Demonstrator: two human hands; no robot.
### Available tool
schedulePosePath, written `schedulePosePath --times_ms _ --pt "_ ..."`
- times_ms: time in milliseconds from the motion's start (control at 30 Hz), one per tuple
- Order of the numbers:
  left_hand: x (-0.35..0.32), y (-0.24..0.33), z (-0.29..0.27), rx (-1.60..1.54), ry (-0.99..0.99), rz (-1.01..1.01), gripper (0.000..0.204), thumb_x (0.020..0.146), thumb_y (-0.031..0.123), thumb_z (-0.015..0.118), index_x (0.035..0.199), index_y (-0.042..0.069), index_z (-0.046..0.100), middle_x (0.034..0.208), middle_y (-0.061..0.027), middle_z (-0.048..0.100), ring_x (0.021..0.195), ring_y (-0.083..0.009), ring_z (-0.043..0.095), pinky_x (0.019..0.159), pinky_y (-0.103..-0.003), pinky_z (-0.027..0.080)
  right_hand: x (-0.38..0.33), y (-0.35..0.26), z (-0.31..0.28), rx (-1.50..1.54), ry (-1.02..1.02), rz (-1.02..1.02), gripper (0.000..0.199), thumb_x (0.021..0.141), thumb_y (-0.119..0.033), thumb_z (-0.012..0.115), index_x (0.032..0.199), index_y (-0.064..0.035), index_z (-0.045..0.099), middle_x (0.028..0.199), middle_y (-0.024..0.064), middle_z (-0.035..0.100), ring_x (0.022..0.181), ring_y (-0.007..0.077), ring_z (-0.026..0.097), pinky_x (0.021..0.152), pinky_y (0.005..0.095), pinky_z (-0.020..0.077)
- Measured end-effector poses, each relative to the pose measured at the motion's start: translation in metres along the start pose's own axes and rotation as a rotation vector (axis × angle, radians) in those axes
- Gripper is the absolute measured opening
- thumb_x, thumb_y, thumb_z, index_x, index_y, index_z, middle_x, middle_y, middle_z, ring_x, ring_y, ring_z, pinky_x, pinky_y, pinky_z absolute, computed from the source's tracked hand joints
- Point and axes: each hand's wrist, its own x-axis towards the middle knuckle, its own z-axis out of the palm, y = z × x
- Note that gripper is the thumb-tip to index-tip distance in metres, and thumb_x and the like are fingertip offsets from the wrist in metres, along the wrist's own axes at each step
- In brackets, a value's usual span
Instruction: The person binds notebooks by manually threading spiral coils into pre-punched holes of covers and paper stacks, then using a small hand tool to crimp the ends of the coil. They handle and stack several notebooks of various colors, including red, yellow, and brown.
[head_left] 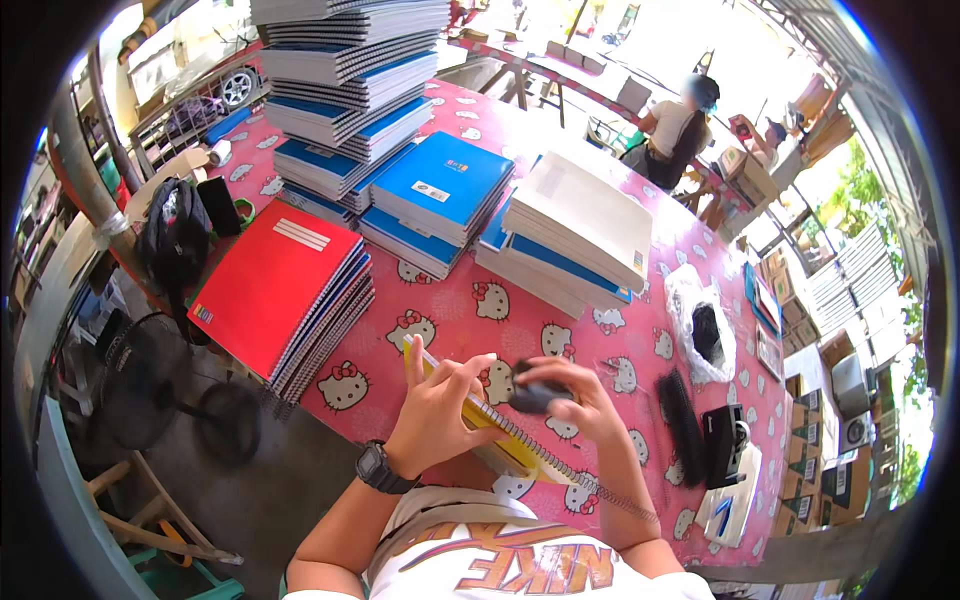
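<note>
My left hand (pixel 440 405) grips a yellow-covered notebook (pixel 516 455), which stands tilted at the table's near edge. Along the notebook's edge runs a dark spiral coil (pixel 560 468), its loose tail reaching past the notebook to my right forearm. My right hand (pixel 583 398) is closed on a black, rounded object (pixel 540 392), blurred and partly covered by the fingers, so its kind is unclear. It is held just above the table, beside the coil.
A red-topped stack of spiral notebooks (pixel 290 270) lies left. Behind rise blue notebooks (pixel 430 185) and white-topped books (pixel 580 215). To the right are a plastic bag (pixel 690 310), black coils (pixel 682 430) and a black device (pixel 724 445). A fan (pixel 150 380) stands left; people work beyond.
</note>
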Motion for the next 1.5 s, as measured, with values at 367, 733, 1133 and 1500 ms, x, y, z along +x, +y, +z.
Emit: schedulePosePath --times_ms 367,733,1133,1500 --pt "-0.011 -0.073 -0.001 -0.802 0.208 -0.265 0.068 0.077 0.011 0.072 0.135 0.002 0.038 0.126 -0.009 0.052 0.117 -0.0166 0.047 0.098 -0.03 0.037 0.006 -0.005 0.018 0.393 -0.046 -0.168 0.066 0.074 -0.057 0.065 0.105 0.0017 0.064 0.108 0.014 0.06 0.107 0.0251 0.054 0.093 0.0373 0.039" --pt "-0.01 -0.058 0.008 -0.927 0.256 -0.386 0.06 0.071 0.009 0.078 0.124 0.007 0.05 0.1 0.0014 0.051 0.093 -0.0091 0.049 0.087 -0.025 0.041 -0.008 -0.004 0.032 0.535 -0.033 -0.21 0.069 0.076 -0.063 0.058 0.108 -0.0022 0.063 0.113 0.0163 0.057 0.11 0.0285 0.051 0.095 0.0392 0.0364" --pt "-0.017 -0.067 0.014 -1.073 0.207 -0.401 0.048 0.069 0.004 0.078 0.111 0.009 0.054 0.097 0.0011 0.052 0.092 -0.0077 0.05 0.081 -0.024 0.043 0.03 0.008 0.016 -0.11 -0.039 0.034 0.066 0.067 -0.058 0.068 0.103 -0.0017 0.065 0.109 0.0163 0.059 0.106 0.0279 0.054 0.093 0.0378 0.0398" --pt "-0.013 -0.069 0.013 -1.244 0.261 -0.479 0.044 0.076 -0.001 0.07 0.118 0.004 0.055 0.091 -0.0008 0.059 0.087 -0.0089 0.055 0.079 -0.024 0.046 0.035 -0.009 0.026 0.477 -0.087 -0.253 0.054 0.073 -0.051 0.065 0.1 -0.0035 0.066 0.098 0.0142 0.062 0.101 0.0262 0.055 0.089 0.0376 0.0415"
